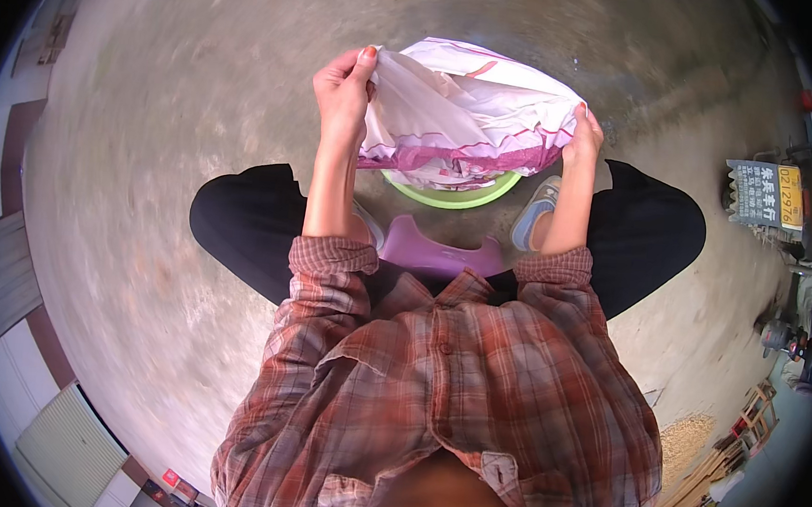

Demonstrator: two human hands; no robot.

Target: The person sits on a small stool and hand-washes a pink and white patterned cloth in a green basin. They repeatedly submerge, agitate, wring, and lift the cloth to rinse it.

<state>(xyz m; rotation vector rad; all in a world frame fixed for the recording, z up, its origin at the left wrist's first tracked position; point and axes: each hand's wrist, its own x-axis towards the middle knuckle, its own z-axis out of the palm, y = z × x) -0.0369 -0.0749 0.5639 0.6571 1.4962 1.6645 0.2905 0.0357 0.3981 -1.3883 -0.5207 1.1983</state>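
A white and magenta-pink cloth (458, 109) is stretched between my two hands above a light green plastic basin (456, 199). My left hand (347, 87) pinches its left edge between thumb and fingers. On the other side my right hand (584, 135) grips the right edge. The cloth sags in folds in the middle, and its magenta band hangs toward me. More patterned fabric (446, 178) shows under it at the basin's near rim. Most of the basin is hidden beneath the cloth.
Between my feet is a purple plastic stool (441, 249). My right shoe (536, 209) is close to the basin. Concrete floor (149, 186) surrounds me. At the far right stands a vehicle with a plate (763, 194) bearing writing; wooden poles (693, 492) and a grain pile (686, 443) lie lower right.
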